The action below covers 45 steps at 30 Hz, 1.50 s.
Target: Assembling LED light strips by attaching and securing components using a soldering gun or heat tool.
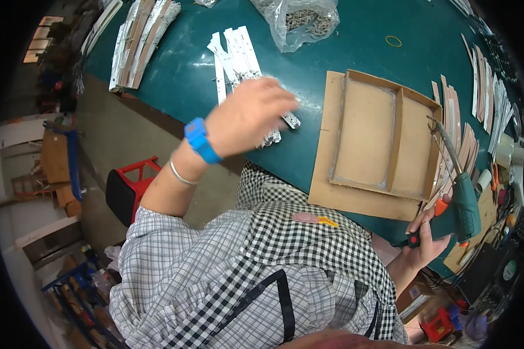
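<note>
My left hand (251, 113), with a blue watch (201, 140) and a silver bangle on its wrist, is over a loose pile of white strips (239, 52) that look like LED boards. Motion blurs its fingers, and I cannot tell whether they hold a strip; one strip end (291, 120) pokes out beneath them. At the right, my right hand (426, 244) grips a soldering gun (464, 206) with a green body, an orange part and a bent metal tip. The tip points away from me, over the right edge of a shallow cardboard tray (398, 139).
Bundled strips (142, 41) lie at the table's far left, and more strips (457, 134) along the right. A clear bag (305, 23) of small metal parts and a yellow rubber band (393, 41) are farther back. A red-framed stool (128, 189) stands left of me.
</note>
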{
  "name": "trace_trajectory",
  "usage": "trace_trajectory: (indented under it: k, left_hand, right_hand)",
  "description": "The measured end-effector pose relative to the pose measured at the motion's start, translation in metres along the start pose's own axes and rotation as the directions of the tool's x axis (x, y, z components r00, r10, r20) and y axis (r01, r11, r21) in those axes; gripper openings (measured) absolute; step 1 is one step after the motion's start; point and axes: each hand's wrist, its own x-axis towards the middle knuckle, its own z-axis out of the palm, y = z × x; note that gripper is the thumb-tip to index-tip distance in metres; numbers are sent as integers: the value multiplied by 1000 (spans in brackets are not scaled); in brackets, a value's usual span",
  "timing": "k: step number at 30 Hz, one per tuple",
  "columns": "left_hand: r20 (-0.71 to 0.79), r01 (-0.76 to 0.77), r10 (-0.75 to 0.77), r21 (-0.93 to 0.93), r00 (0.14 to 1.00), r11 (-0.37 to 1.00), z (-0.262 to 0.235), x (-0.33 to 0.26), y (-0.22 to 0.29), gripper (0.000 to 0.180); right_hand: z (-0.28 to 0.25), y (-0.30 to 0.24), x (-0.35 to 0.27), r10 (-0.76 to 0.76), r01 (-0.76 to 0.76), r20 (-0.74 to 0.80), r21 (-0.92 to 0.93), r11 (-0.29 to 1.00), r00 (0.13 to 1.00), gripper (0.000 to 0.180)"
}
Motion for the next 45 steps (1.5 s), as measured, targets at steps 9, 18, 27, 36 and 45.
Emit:
trace_trajectory:
  k: [9,18,27,36,45]
  left_hand:
    - [-4,139,-143,260,990,955,39,-32,18,33]
    - [23,98,-112,340,993,935,10,-62,-9,24]
    - [-171,71,-50,120,984,990,1,18,-1,21]
    - [-366,418,-295,325,883,849,72,182,-86,25]
    - [-186,532,-514,64,837,844,87,189,-88,19]
  right_hand:
    - [1,-1,1,-5,5,6,-16,1000,1000,68]
    - [1,-5,9,-10,10,12,-20,1000,1000,66]
    - [-22,-38,20,-188,130,-174,-298,946,967,60]
    - [-56,-114,7,-408,70,-400,-638,767,821,52]
    - [-86,-40,55,-315,-216,-451,-795,567,835,44]
